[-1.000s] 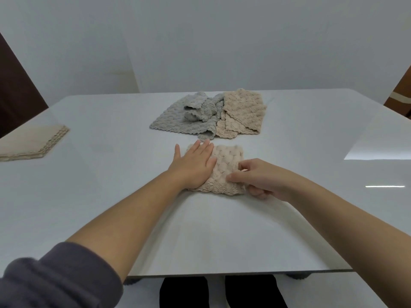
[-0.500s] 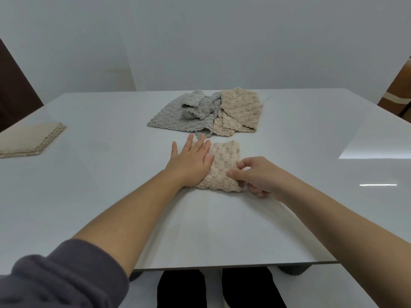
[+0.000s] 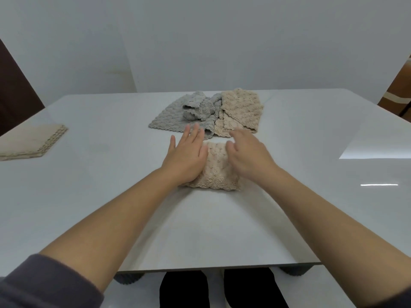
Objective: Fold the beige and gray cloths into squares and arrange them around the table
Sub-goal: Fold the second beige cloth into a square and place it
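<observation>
A folded beige cloth (image 3: pixel 215 172) lies on the white table (image 3: pixel 200 230) in front of me. My left hand (image 3: pixel 186 154) lies flat on its left part, fingers straight. My right hand (image 3: pixel 246 152) rests over its right part with fingers loosely spread; I see no pinch. Behind them sits a pile of unfolded cloths: a gray cloth (image 3: pixel 178 112) on the left, a beige cloth (image 3: pixel 242 110) on the right, bunched together in the middle. A folded beige cloth (image 3: pixel 29 143) lies at the table's left edge.
A wall stands close behind the table. A dark panel (image 3: pixel 13 94) is at the far left and a brown piece of furniture (image 3: pixel 398 92) at the far right. The table's near edge runs just above my legs.
My right hand has let go of the cloth's near right corner and moved up over its right side, opening. My left hand stays flat on the cloth.
</observation>
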